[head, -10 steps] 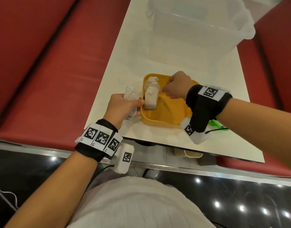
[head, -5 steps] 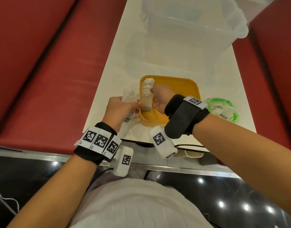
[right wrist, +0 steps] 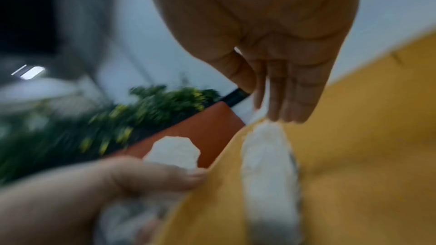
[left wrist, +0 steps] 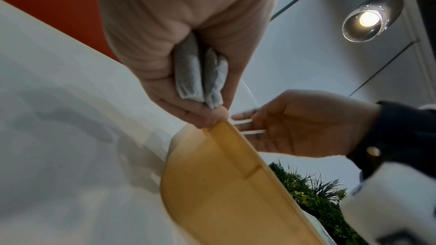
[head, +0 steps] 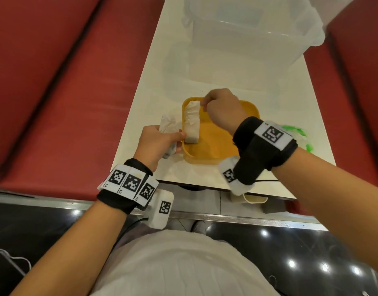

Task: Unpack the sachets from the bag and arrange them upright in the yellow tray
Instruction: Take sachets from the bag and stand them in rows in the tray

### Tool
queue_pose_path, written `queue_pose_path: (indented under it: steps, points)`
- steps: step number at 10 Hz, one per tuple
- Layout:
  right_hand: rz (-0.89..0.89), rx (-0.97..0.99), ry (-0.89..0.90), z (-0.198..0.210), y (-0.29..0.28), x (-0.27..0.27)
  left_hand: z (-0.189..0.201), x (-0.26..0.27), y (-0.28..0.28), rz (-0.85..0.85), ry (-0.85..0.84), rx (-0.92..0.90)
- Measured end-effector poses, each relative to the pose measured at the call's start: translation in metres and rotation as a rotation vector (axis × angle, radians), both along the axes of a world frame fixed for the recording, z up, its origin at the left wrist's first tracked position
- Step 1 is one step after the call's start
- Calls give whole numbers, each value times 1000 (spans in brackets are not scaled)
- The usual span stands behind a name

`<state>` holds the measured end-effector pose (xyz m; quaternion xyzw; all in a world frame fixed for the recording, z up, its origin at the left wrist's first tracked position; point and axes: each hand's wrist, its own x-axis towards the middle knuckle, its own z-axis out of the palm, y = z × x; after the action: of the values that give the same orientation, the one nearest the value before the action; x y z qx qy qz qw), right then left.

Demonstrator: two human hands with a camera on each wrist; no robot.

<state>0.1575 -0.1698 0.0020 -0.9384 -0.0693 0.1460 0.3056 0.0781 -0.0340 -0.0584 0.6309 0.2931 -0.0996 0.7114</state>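
The right-wrist view is blurred. The left hand [head: 157, 142] grips a bundle of sachets [left wrist: 200, 74] beside the yellow tray [head: 215, 144]. The right hand [head: 222, 112], fingers [right wrist: 295, 88] straight together, touches the row of sachets [head: 192, 122] upright inside the tray.

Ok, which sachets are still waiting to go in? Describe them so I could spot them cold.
Find the yellow tray near the front edge of the white table. Just outside its left rim, the left hand grips a crumpled bunch of white sachets. Unlike the row of sachets standing against the tray's left wall, these are off the tray, held in a fist.
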Motion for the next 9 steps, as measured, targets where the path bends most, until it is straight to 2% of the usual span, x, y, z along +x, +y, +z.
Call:
queue_pose_path:
  steps: [1,2,4,5,7,8,9]
  points:
    - [386,-251,75,9,4,-11,-2,0,-2,4,-4,12]
    - [610,-482,223,-3,13,-20,-2,0,-1,-1,-2,5]
    - [751,-730,130,-16,20,-14,3,-1,2,-1,-8,-17]
    - [684,-641,123,-24,18,2,3,0,1,-10,4,-3]
    - [724,-595,106,-17,14,10,5,-1,3,-31,6,-3]
    - [644,-414,111,1,1,20,5,0,7,-33,-5,-10]
    - [470,-154,76,23,-17,27,8,5,16,36,-24,-81]
